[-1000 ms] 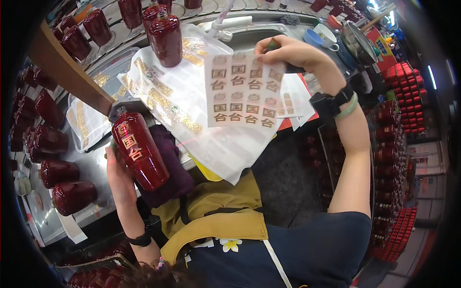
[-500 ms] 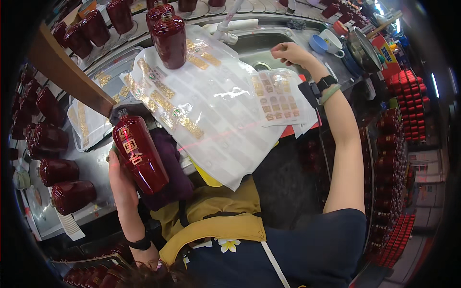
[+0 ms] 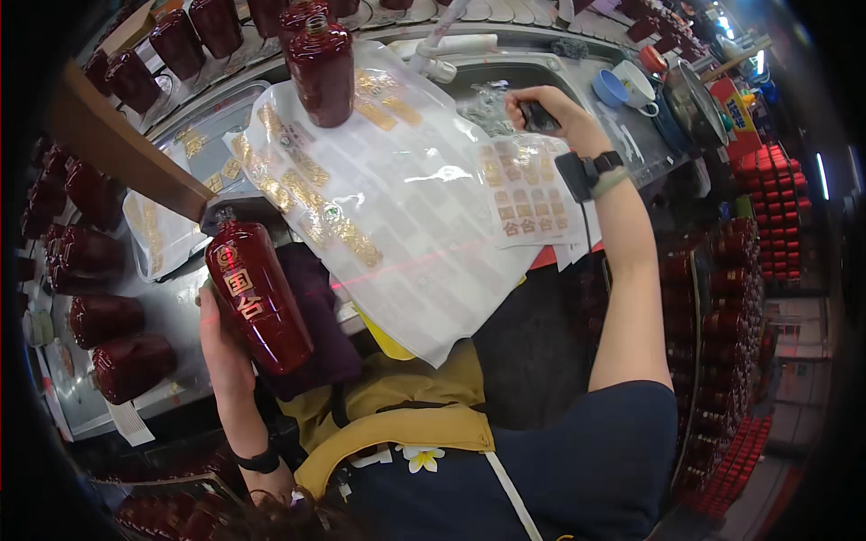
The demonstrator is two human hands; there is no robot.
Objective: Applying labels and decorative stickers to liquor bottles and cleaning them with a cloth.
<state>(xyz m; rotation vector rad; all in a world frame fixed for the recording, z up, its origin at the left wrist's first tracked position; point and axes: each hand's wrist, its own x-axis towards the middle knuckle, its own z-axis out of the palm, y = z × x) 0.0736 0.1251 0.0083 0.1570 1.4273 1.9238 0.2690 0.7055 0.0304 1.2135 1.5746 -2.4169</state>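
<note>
My left hand is closed round the side of a glossy dark red bottle with gold characters down its front. The bottle leans at a slant against a purple cloth, its neck toward the wooden post. Over the sink's near edge, my right hand curls its fingers around a small black object whose kind I cannot make out. Below that hand lie sheets of gold and brown stickers. A large translucent sheet with gold decals covers the middle of the bench, and another red bottle stands upright on it.
The metal sink has a rippling shine inside. A wooden post slants in from the left. Blue bowl, white mug and pan stand at the right. Several red bottles lie or stand at the left.
My right hand has closed around the black object, which did not show before, and its forearm has shifted slightly left. A bright rippling patch now shows in the sink. The left hand still holds the bottle.
</note>
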